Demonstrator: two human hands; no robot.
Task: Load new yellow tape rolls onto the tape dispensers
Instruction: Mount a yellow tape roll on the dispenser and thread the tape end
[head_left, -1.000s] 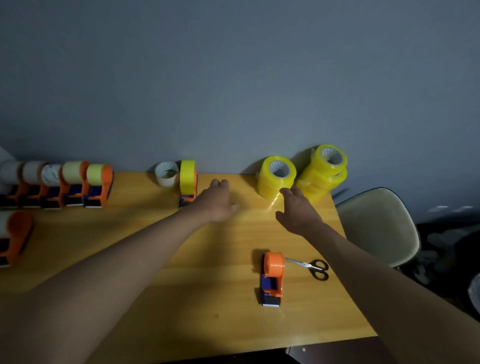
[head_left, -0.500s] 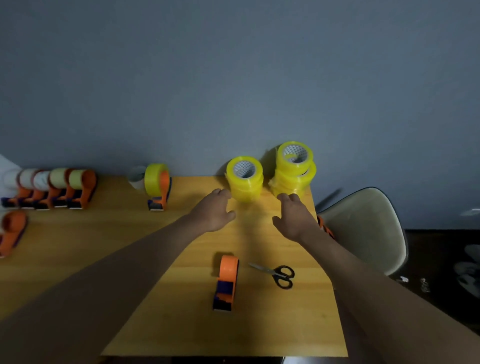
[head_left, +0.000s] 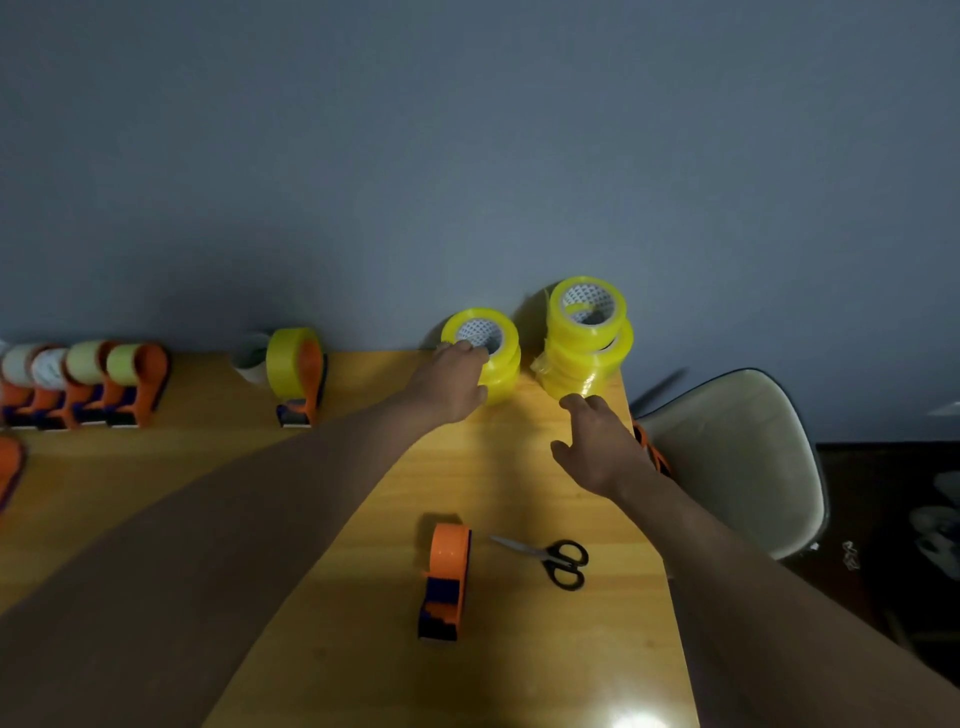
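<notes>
Head view. Wooden table (head_left: 322, 519) against a grey-blue wall (head_left: 467, 156).

My left hand (head_left: 451, 385) is on the nearer stack of yellow tape rolls (head_left: 493, 358) at the table's far edge. Fingers curl over the top roll's rim toward the white core, thumb against the side: a grip on the top roll. The stack looks two rolls high, lying flat.

My right hand (head_left: 597, 447) is over the table just in front of the taller stack of yellow rolls (head_left: 587, 338), which stands near the far right corner. Fingers loosely spread, tips close to the stack's base; I cannot tell whether they touch it. It holds nothing.

An empty orange dispenser (head_left: 444, 582) with a blue body stands near me, mid-table, spool end away from me. Black-handled scissors (head_left: 550, 557) lie just to its right, blades pointing left, apart from it.

Further left, near the wall, a dispenser loaded with a yellow roll (head_left: 296, 374) stands upright, a white roll (head_left: 249, 358) just behind it. At the far left, a row of orange dispensers (head_left: 83, 384) with pale rolls, side by side; another orange dispenser (head_left: 10, 470) is cut off by the left edge.

A pale chair (head_left: 737, 457) sits off the table's right side, something orange (head_left: 652, 452) between it and the table edge; too hidden to identify.
</notes>
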